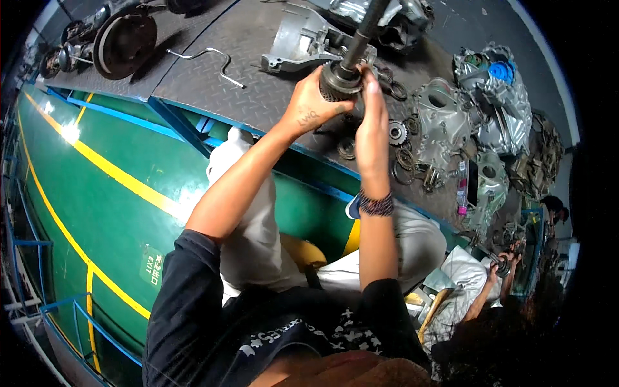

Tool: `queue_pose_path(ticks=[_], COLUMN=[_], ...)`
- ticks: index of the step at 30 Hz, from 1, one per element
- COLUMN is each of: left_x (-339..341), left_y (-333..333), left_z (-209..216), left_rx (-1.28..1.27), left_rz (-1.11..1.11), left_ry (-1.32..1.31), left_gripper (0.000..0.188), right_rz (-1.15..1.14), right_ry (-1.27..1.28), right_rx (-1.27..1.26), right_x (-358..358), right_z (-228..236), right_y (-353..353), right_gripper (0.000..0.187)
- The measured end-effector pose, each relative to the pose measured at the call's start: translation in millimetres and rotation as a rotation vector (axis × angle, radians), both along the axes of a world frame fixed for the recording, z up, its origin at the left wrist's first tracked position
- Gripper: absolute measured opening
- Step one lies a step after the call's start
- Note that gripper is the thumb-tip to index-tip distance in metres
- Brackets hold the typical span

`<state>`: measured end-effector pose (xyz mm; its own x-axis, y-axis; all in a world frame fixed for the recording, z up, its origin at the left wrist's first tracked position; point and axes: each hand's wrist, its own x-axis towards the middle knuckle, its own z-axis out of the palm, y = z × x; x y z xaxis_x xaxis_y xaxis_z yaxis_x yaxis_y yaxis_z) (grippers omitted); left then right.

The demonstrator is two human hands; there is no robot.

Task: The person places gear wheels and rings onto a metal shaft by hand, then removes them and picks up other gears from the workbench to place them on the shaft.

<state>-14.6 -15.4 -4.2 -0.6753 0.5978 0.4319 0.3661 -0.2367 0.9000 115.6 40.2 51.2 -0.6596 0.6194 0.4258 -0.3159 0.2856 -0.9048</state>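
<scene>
**Two hands hold a gear shaft above the metal bench**

The left hand point(309, 103) is wrapped around the lower end of a gear shaft point(351, 55), with the fingers closed on the toothed gear part at its bottom. The right hand point(373, 116) presses on the same gear part from the other side; its fingers are curled along the metal and grip it too. The shaft stands almost upright, tilted a little to the right, and its dark rod goes up out of the top edge of the picture. It is held just above the checkered metal bench point(213, 77), not lying on it.

On the bench behind the hands lies a grey housing point(303, 39). To the right of the hands there are a small gear wheel point(398, 133), some rings point(405, 161) and more silver housings point(496, 97). A bent metal rod point(209, 61) lies to the left, well apart from the hands, and a round brake drum point(126, 42) is at the far left corner. Below the bench there is a green floor point(97, 193) with yellow lines. At the right lower side, another person's hands point(506, 258) work on a small part.
</scene>
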Motion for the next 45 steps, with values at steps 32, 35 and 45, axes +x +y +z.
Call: queue_pose_path(ticks=[32, 35, 45], left_x=[-3, -4, -7], left_y=[-8, -9, -5], left_z=[13, 14, 7], left_rx=[-0.118, -0.196, -0.250], left_rz=[-0.018, 0.004, 0.016], left_ry=[-0.021, -0.017, -0.019], left_gripper=[0.028, 0.035, 0.043], right_rz=[-0.279, 0.062, 0.576], right_ry=[-0.987, -0.779, 0.370], right_rx=[0.878, 0.165, -0.873], right_x=[130, 140, 151], right_z=[-89, -74, -6], right_y=[186, 208, 205], right_gripper=[0.060, 0.057, 0.059])
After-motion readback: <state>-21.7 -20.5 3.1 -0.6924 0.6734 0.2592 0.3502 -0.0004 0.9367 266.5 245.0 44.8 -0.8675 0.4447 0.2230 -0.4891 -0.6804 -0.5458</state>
